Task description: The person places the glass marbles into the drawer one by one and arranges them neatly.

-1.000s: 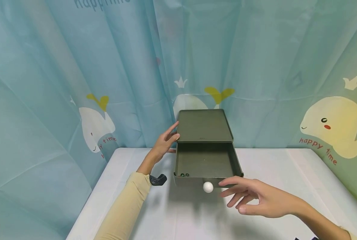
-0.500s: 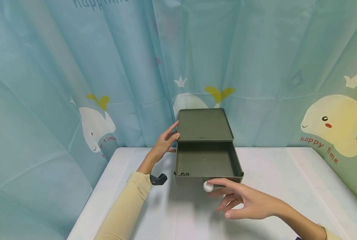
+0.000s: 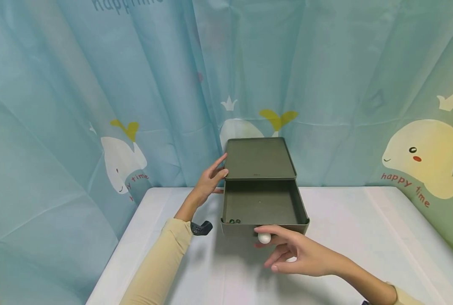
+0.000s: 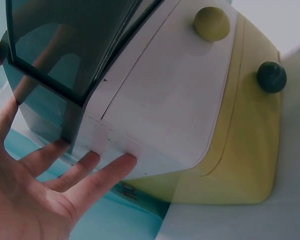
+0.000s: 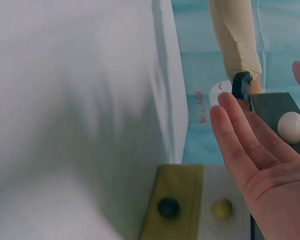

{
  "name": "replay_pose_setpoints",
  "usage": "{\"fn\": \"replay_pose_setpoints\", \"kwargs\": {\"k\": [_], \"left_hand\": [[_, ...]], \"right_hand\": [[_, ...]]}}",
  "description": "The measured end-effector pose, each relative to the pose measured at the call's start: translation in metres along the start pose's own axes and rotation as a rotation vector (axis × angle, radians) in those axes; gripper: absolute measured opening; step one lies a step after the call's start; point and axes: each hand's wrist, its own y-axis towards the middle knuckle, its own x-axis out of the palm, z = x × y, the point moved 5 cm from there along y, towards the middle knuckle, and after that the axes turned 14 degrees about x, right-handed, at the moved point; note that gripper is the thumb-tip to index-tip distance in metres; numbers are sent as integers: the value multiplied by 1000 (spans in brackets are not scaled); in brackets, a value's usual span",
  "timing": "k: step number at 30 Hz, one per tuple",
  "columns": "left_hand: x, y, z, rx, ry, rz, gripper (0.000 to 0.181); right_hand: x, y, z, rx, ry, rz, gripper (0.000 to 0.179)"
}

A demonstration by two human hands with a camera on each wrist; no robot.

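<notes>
A small chest of drawers (image 3: 261,159) with a dark green top stands at the back of the table, its dark green top drawer (image 3: 264,203) pulled out. My left hand (image 3: 207,183) rests against the chest's left side, fingers spread and fairly straight. At the drawer's front, my right hand (image 3: 306,255) has its index finger over the round white knob (image 3: 264,239), with another finger behind it. In the left wrist view, a white drawer (image 4: 160,95) with a yellow knob (image 4: 211,24) and a yellow drawer (image 4: 250,130) with a dark knob (image 4: 271,77) show lower down, both pushed in.
Two small dark round things (image 3: 235,221) lie in the drawer's front left corner. A black device (image 3: 201,228) sits at my left wrist. The white table (image 3: 348,212) backs onto a blue-green curtain (image 3: 337,84) with whale prints.
My right hand has moved left to the white knob, and its index finger now overlaps the knob's top. The left hand, chest and drawer stay in place.
</notes>
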Motion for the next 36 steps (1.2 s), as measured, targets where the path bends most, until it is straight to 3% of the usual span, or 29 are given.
{"fn": "replay_pose_setpoints", "kwargs": {"k": [10, 17, 23, 29, 36], "left_hand": [[0, 1, -1, -1, 1, -4, 61], [-1, 2, -3, -18, -15, -10, 62], [-1, 1, -4, -19, -18, -27, 65], [0, 0, -3, -4, -2, -21, 62], [-1, 0, -4, -2, 12, -18, 62]], "right_hand": [[5, 7, 0, -98, 11, 96, 56], [8, 11, 0, -73, 59, 234, 41], [10, 14, 1, -127, 84, 303, 31], [11, 15, 5, -82, 100, 336, 29], [11, 15, 4, -127, 90, 326, 31]]}}
